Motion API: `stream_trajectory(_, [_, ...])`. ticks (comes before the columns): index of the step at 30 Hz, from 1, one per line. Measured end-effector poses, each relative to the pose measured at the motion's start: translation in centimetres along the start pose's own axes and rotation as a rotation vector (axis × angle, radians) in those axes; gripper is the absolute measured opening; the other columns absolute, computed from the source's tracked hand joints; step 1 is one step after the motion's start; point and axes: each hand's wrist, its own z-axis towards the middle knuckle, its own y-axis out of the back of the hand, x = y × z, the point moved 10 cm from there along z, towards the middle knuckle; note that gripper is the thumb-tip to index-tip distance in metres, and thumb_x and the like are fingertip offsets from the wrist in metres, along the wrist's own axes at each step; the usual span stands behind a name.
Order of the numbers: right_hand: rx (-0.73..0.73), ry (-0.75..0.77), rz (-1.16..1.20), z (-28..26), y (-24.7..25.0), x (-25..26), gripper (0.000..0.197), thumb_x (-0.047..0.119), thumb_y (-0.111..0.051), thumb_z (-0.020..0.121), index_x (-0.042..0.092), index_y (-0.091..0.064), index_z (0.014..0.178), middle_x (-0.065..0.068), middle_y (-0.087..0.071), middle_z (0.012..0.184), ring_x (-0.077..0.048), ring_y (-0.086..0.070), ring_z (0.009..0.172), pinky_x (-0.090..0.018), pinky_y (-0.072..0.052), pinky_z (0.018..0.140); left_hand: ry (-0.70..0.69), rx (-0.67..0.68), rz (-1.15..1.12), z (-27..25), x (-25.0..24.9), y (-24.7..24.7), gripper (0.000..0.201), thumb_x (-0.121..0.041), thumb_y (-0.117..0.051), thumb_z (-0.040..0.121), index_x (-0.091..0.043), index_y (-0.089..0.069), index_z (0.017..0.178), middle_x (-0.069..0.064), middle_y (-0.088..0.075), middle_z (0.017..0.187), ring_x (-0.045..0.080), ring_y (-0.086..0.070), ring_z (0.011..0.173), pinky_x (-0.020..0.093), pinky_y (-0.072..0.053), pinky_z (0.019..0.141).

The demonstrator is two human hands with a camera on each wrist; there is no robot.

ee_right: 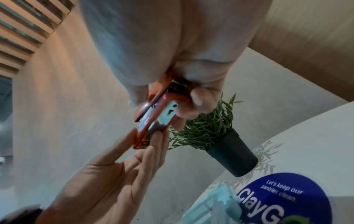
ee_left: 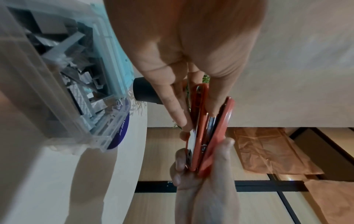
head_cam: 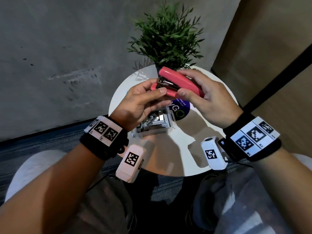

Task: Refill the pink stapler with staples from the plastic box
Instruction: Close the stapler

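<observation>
The pink stapler (head_cam: 182, 80) is held in the air above the table, its top slightly raised so the metal magazine shows. My right hand (head_cam: 184, 84) grips its rear end, thumb below and fingers over the top. My left hand (head_cam: 156, 92) pinches the front of the base between thumb and fingers. In the left wrist view the stapler (ee_left: 210, 128) runs between my left hand (ee_left: 198, 116) and the right hand below. The right wrist view shows the stapler (ee_right: 153, 119) from underneath. The clear plastic box (head_cam: 152, 122) of staple strips stands open under my left hand.
The round white table (head_cam: 185, 157) carries a blue round sticker (head_cam: 183, 109) and a potted green plant (head_cam: 168, 36) at its far edge. A teal lid (ee_left: 114, 53) lies beside the box (ee_left: 57, 75). My knees sit below the table's near edge.
</observation>
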Motion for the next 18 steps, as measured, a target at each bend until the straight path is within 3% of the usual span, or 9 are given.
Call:
stream_trajectory(3, [0.002,-0.163,0.158,-0.1,-0.5,-1.7,0.039,0.040,-0.039,0.104,0.016,-0.065,0.121,0.013,-0.065,0.082,0.000,-0.058,0.063,-0.018,-0.043,0.060,0.004,-0.047,0.003,0.2,0.2,0.3,0.042,0.000,-0.059,0.091,0.001,-0.053,0.132,0.016,-0.073,0.107,0.021,-0.074,0.091,0.036,-0.056,0.091])
stream_trajectory(4, [0.007,-0.228,0.224,-0.1,-0.8,-2.3,0.044,0.040,-0.037,0.105,0.009,-0.068,0.108,0.002,-0.061,0.071,-0.007,-0.054,0.055,-0.027,-0.043,0.055,0.006,-0.057,0.011,0.2,0.2,0.4,0.045,0.000,-0.059,0.091,0.000,-0.052,0.135,0.016,-0.073,0.107,0.021,-0.074,0.090,0.036,-0.056,0.091])
stream_trajectory(6, [0.018,-0.315,0.340,-0.3,-1.6,-3.2,0.050,0.041,-0.039,0.104,0.001,-0.067,0.093,-0.012,-0.056,0.062,-0.018,-0.050,0.047,-0.035,-0.042,0.050,0.011,-0.039,0.037,0.1,0.1,0.3,0.044,-0.003,-0.059,0.092,-0.002,-0.053,0.136,0.016,-0.074,0.106,0.020,-0.075,0.089,0.033,-0.059,0.088])
stream_trajectory(9, [0.018,-0.359,0.437,-0.4,-2.1,-3.7,0.045,0.043,-0.044,0.102,0.009,-0.071,0.089,-0.018,-0.059,0.066,-0.019,-0.051,0.048,-0.033,-0.042,0.046,0.006,0.016,0.082,-0.2,-0.1,-0.5,0.032,-0.016,-0.057,0.095,-0.007,-0.061,0.125,0.011,-0.075,0.107,0.020,-0.074,0.091,0.030,-0.058,0.086])
stream_trajectory(11, [0.030,-0.376,0.461,-0.4,-2.5,-4.0,0.045,0.045,-0.046,0.101,0.011,-0.072,0.088,-0.025,-0.059,0.073,-0.021,-0.052,0.051,-0.033,-0.043,0.049,0.006,-0.012,0.117,-0.2,-0.3,-0.4,0.032,-0.030,-0.057,0.094,-0.008,-0.066,0.115,0.011,-0.076,0.100,0.020,-0.074,0.087,0.031,-0.059,0.086])
stream_trajectory(13, [0.061,-0.391,0.454,-0.6,-3.0,-4.3,0.042,0.045,-0.047,0.100,0.014,-0.073,0.086,-0.022,-0.064,0.073,-0.020,-0.055,0.052,-0.030,-0.044,0.048,0.010,-0.075,0.175,0.0,-0.2,0.2,0.036,-0.038,-0.058,0.092,-0.008,-0.069,0.108,0.013,-0.075,0.089,0.019,-0.073,0.077,0.032,-0.061,0.082])
stream_trajectory(15, [0.082,-0.403,0.434,-0.7,-3.4,-4.2,0.037,0.039,-0.048,0.101,0.014,-0.074,0.090,-0.013,-0.069,0.071,-0.016,-0.060,0.051,-0.025,-0.046,0.047,0.017,-0.118,0.204,0.1,0.0,0.8,0.031,-0.033,-0.056,0.096,-0.007,-0.071,0.102,0.015,-0.073,0.082,0.021,-0.071,0.071,0.035,-0.062,0.078])
stream_trajectory(18, [0.057,-0.400,0.433,-0.6,-3.2,-4.1,0.029,0.030,-0.054,0.099,0.007,-0.072,0.100,-0.012,-0.071,0.075,-0.019,-0.063,0.055,-0.026,-0.050,0.048,0.038,-0.151,0.210,0.1,0.4,1.2,0.028,-0.023,-0.051,0.101,-0.001,-0.067,0.099,0.014,-0.074,0.076,0.020,-0.073,0.067,0.036,-0.063,0.076])
